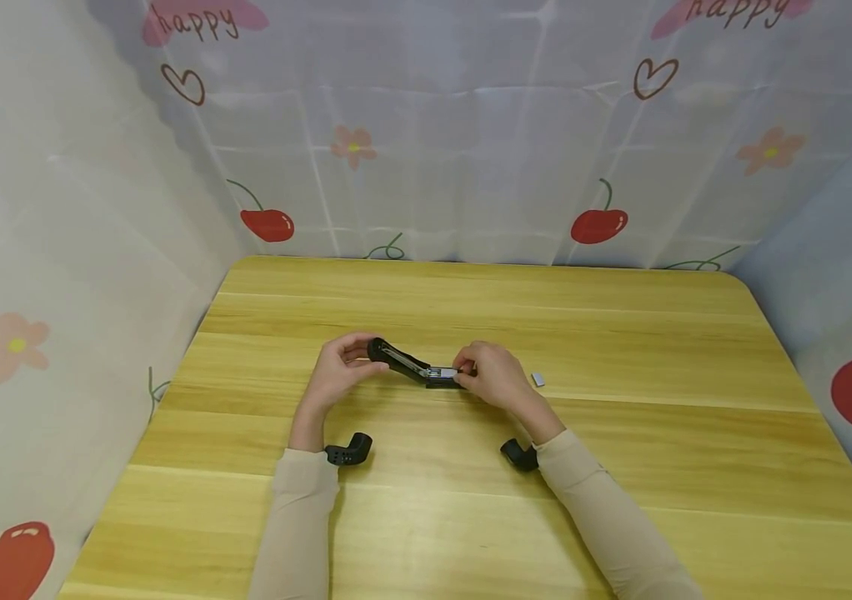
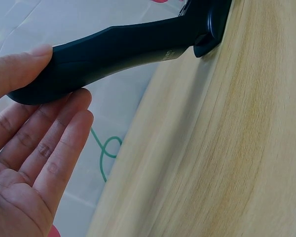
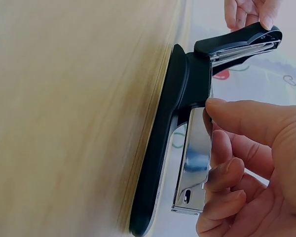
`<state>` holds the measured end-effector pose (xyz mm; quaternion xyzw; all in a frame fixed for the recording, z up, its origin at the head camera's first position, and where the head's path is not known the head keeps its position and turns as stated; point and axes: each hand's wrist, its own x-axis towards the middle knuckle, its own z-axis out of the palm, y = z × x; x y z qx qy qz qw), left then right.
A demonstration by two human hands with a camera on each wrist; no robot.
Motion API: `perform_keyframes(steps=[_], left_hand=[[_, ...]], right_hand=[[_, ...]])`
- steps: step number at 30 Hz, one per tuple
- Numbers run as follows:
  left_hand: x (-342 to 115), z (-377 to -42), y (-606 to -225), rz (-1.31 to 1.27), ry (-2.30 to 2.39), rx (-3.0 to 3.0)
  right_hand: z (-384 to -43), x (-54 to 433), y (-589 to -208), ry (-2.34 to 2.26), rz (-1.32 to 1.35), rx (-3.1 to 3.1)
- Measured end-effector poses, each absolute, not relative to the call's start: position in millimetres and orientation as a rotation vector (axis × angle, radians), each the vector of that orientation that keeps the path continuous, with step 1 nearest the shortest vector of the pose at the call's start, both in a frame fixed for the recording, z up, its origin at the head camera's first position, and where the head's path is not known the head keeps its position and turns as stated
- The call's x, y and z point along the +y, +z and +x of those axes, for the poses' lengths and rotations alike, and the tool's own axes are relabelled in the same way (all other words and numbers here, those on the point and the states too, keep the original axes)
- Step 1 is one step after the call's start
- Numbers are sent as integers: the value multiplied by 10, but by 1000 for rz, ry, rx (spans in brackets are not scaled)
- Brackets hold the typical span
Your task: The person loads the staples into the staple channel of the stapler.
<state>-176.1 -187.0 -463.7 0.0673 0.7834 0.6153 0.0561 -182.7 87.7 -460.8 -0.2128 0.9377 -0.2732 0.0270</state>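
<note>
A black stapler (image 1: 399,360) lies on the table with its top arm swung up and back. My left hand (image 1: 341,367) pinches the end of that raised arm (image 2: 108,54), thumb on one side and fingertips on the other. At the stapler's silver staple magazine (image 3: 195,153), my right hand (image 1: 493,375) has its thumb and curled fingers on the upper edge, near the hinge. A pale strip (image 1: 444,373) shows in the magazine beside the right fingertips; those fingers partly cover it. The stapler's black base (image 3: 155,158) rests on the wood under the magazine.
A small grey block (image 1: 538,379), like a short stick of staples, lies on the wooden table (image 1: 426,500) just right of the right hand. Black wrist-worn devices (image 1: 351,450) sit at both wrists. Patterned curtains (image 1: 456,167) hang behind and beside the table.
</note>
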Motion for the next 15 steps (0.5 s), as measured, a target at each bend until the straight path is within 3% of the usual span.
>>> perform_keyframes(steps=[15], left_hand=[[-1866,-1767,-4648,202,1894,2354]], right_hand=[[-1831,902,-4636,-927,-620,2865]])
